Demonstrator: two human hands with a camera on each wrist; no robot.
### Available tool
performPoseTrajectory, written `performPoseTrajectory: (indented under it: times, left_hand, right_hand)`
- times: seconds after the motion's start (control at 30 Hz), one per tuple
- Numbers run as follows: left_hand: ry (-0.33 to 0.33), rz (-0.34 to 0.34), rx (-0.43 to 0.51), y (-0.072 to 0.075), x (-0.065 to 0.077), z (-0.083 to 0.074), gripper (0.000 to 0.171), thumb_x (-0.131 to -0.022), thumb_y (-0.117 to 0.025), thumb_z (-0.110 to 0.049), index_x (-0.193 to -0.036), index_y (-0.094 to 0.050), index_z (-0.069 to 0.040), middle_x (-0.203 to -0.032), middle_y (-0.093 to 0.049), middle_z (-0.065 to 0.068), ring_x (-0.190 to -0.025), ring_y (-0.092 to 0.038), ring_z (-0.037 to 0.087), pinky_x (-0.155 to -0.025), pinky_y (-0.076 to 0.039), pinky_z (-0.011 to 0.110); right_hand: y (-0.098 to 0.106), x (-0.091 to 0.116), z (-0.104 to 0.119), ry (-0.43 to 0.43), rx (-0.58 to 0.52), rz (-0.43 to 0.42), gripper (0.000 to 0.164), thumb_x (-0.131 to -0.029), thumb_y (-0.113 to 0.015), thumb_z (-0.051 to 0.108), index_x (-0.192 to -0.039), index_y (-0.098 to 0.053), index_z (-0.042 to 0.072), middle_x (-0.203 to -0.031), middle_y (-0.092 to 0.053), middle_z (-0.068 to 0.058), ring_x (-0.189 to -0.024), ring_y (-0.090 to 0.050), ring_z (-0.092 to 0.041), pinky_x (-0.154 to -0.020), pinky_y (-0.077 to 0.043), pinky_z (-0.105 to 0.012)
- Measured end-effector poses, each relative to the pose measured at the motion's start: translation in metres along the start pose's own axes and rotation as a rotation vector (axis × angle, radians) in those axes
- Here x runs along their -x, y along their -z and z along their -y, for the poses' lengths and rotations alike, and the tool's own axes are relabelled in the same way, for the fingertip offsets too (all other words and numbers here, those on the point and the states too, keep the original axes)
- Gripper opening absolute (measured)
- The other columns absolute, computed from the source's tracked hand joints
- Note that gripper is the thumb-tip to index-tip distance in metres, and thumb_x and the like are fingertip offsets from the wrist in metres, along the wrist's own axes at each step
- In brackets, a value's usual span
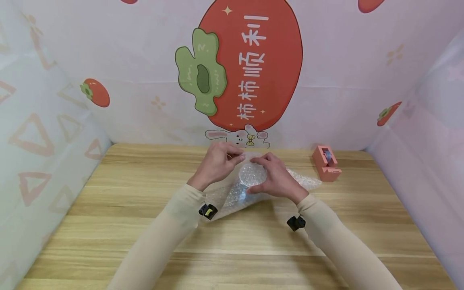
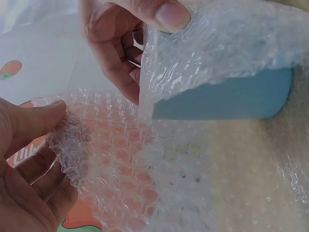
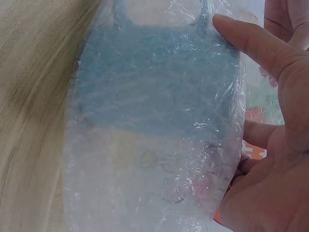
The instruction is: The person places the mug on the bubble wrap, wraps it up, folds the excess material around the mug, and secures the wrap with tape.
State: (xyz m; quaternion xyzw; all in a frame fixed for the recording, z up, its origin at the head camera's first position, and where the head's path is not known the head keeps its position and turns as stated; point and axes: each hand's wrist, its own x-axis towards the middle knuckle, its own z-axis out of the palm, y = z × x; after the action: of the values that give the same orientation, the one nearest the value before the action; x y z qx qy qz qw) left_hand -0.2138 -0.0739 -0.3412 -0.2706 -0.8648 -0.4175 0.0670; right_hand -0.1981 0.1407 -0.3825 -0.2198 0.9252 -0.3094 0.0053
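Bubble wrap [image 1: 232,203] lies partly round a blue-and-white object [image 3: 159,77], whose exact kind I cannot tell. Through the plastic, its blue part and a loop-like opening show, with small printed figures on the white part. In the left wrist view, a bare stretch of blue [image 2: 231,99] shows beneath the wrap's edge. My left hand [image 1: 219,162] pinches a free edge of the wrap between thumb and fingers, beyond the object. With thumb and fingers spread round its side, my right hand [image 1: 275,177] grips the wrapped object. A pale round end faces up in the head view.
A coral-pink tape dispenser [image 1: 326,164] with a roll of tape stands at the back right of the wooden table [image 1: 145,237]. A loose corner of wrap reaches towards it. Printed backdrop sheets [image 1: 137,60] rise behind and on both sides.
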Motion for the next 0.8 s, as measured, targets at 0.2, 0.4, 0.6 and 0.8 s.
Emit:
performPoseTrajectory:
  times: [0.2,0.4,0.6,0.8]
  left_hand:
    - [-0.005,-0.019,0.006,-0.003,0.004,0.002,0.011,-0.092,-0.075,-0.007,-0.101,-0.081,-0.003,-0.097,-0.074,0.007,-0.081,-0.067,0.017,-0.072,-0.057,0.028]
    - [-0.05,-0.036,0.005,-0.008,0.01,0.0,0.008,-0.089,-0.077,-0.004,-0.096,-0.082,-0.003,-0.085,-0.072,0.003,-0.076,-0.063,0.015,-0.067,-0.055,0.026]
    - [-0.112,-0.001,0.01,-0.016,0.018,-0.002,0.007,-0.089,-0.077,-0.004,-0.095,-0.082,-0.003,-0.086,-0.074,0.001,-0.072,-0.063,0.011,-0.065,-0.054,0.023]
    - [-0.119,0.084,0.035,-0.023,0.024,0.002,0.009,-0.089,-0.077,-0.003,-0.097,-0.081,-0.003,-0.086,-0.073,0.001,-0.073,-0.063,0.009,-0.068,-0.055,0.022]
  right_hand:
    - [-0.003,0.003,0.0,-0.018,-0.042,-0.049,0.092,-0.06,-0.099,0.038,-0.134,-0.058,0.004,-0.12,-0.057,-0.01,-0.108,-0.054,-0.028,-0.09,-0.05,-0.045]
    - [-0.005,0.004,0.002,-0.092,-0.113,-0.085,0.091,-0.057,-0.101,0.036,-0.125,-0.049,0.004,-0.117,-0.056,-0.01,-0.108,-0.052,-0.028,-0.09,-0.051,-0.042]
    - [-0.006,0.006,0.003,-0.12,-0.113,-0.114,0.086,-0.057,-0.101,0.037,-0.117,-0.047,0.007,-0.11,-0.057,-0.009,-0.104,-0.055,-0.028,-0.087,-0.052,-0.043]
    - [-0.008,0.009,0.002,-0.141,-0.094,-0.13,0.084,-0.058,-0.101,0.038,-0.116,-0.048,0.008,-0.11,-0.058,-0.009,-0.104,-0.055,-0.028,-0.089,-0.052,-0.043]
